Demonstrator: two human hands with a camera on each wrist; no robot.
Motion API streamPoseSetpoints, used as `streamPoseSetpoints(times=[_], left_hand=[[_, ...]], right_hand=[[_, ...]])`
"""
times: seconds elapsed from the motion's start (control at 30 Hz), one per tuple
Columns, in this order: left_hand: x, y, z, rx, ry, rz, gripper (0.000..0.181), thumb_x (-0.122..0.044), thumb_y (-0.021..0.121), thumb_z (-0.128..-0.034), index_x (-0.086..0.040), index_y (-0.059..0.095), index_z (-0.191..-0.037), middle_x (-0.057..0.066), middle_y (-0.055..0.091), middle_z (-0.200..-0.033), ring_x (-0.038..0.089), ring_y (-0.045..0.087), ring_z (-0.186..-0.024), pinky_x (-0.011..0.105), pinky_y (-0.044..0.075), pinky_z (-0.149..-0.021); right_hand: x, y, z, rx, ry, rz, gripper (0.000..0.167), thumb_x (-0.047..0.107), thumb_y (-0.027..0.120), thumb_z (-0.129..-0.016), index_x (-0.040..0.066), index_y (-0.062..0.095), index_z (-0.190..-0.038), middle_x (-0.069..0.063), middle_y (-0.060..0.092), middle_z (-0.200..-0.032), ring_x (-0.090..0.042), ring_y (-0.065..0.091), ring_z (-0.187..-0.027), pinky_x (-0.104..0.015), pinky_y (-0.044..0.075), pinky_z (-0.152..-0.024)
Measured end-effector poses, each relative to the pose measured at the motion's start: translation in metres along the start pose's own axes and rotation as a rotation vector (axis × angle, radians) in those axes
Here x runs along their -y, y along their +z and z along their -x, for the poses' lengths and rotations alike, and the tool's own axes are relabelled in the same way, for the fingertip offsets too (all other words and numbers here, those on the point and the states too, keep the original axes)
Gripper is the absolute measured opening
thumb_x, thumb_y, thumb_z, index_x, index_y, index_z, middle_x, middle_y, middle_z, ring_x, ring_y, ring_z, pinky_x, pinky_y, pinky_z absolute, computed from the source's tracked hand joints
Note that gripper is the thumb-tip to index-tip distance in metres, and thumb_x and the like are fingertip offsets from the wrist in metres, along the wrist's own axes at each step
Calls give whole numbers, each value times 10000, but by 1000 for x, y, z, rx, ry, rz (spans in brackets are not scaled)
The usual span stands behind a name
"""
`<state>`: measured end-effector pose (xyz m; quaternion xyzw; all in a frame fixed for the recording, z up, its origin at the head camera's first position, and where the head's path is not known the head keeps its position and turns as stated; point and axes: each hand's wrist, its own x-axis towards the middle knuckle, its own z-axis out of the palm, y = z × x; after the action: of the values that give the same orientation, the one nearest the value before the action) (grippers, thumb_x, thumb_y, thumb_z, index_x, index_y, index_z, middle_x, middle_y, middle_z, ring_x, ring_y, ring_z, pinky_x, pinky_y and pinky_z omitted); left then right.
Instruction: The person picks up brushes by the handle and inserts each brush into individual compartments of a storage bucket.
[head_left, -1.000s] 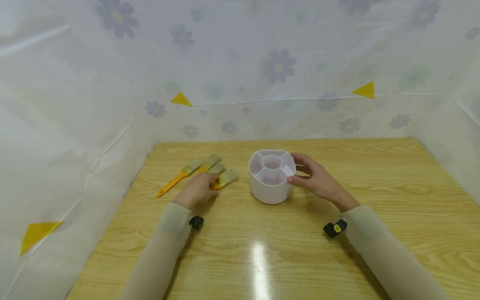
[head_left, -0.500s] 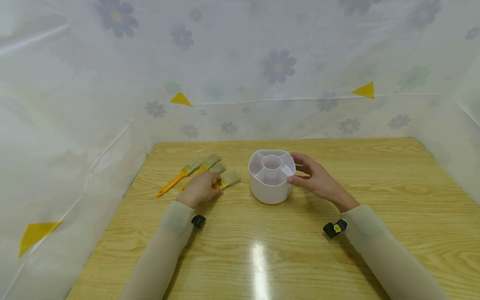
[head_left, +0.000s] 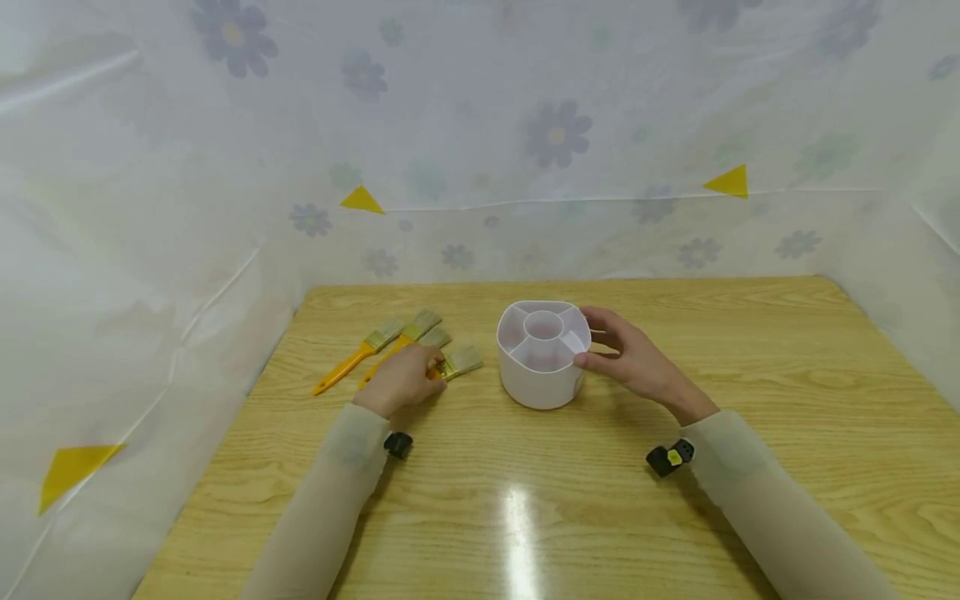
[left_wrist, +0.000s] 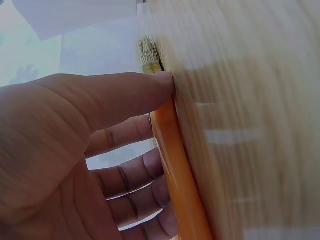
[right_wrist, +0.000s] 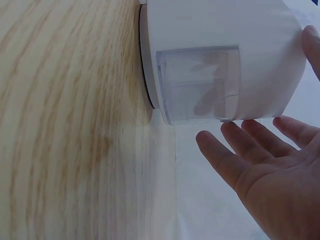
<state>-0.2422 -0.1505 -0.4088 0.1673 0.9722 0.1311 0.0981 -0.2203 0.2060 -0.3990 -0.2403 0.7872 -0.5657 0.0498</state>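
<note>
In the head view my left hand [head_left: 403,379] pinches an orange-handled paintbrush [head_left: 463,361] between thumb and fingers, its bristles pointing right. The left wrist view shows my thumb across the top of its orange handle [left_wrist: 180,175], close to the wooden surface. A white round organizer [head_left: 542,385], split into compartments around a central ring, stands upright to the right of the brush. My right hand [head_left: 630,354] touches its right side, thumb near the front rim and fingers farther back. In the right wrist view these fingertips rest by a clear window [right_wrist: 200,85] in the organizer's wall.
Three more paintbrushes lie beside and behind my left hand, one of them the leftmost brush [head_left: 352,362]. The wooden table [head_left: 585,517] meets a pale flowered sheet [head_left: 480,150] at the back. Yellow triangles [head_left: 727,181] mark the sheet.
My left hand has shifted slightly to the right with the pinched paintbrush, whose bristles now reach nearer the organizer. The right hand and the organizer have stayed in place.
</note>
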Motion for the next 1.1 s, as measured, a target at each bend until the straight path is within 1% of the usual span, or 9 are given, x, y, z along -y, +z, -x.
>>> streamPoseSetpoints(times=[0.17,0.37,0.47,0.6,0.83,0.97,1.1], left_hand=[[1,1,0,-3,-3,3,439,-285,697,-879,-116,598,-1272,49,641,-1119,193,607,-920,389,505,-787],[0,0,1,-3,-1,47,440,-274,698,-872,-126,597,-1274,32,644,-1032,156,589,-831,361,500,-719],[1,0,1,-6,5,59,440,-274,696,-872,-131,595,-1275,20,638,-1003,143,578,-808,344,493,-694],[2,0,0,-11,16,80,444,-271,691,-866,-134,594,-1277,8,627,-962,138,565,-759,329,480,-651],[0,1,3,-27,27,109,430,-270,692,-852,-159,605,-1258,-24,599,-878,149,541,-684,312,455,-606],[-2,0,3,-37,36,114,425,-264,683,-859,-162,600,-1264,-31,598,-893,145,539,-695,314,455,-615],[-1,0,3,-44,45,123,411,-258,669,-870,-157,601,-1262,-27,613,-959,135,549,-728,318,469,-647]], right_hand=[[0,0,0,-1,-4,-7,656,137,702,-877,142,378,-1448,-96,445,-1400,-349,413,-1301,-534,411,-979],[0,-2,1,-5,-10,-3,651,133,698,-880,149,379,-1447,-87,456,-1386,-352,410,-1303,-518,413,-984],[-1,-1,0,-2,-13,-20,646,122,696,-880,143,382,-1444,-96,459,-1380,-354,413,-1299,-510,414,-985],[-2,-1,-1,-2,-13,-28,636,122,696,-879,144,391,-1437,-98,463,-1378,-351,415,-1297,-508,417,-982],[-2,-1,0,-2,-6,-5,647,134,697,-881,139,379,-1444,-106,458,-1385,-361,416,-1298,-515,414,-983],[-2,0,0,-5,-12,-2,647,128,697,-879,138,382,-1444,-108,457,-1388,-362,418,-1297,-513,420,-978],[-1,0,0,-5,-11,-3,647,128,697,-879,145,383,-1444,-111,457,-1389,-362,418,-1298,-512,421,-978]])
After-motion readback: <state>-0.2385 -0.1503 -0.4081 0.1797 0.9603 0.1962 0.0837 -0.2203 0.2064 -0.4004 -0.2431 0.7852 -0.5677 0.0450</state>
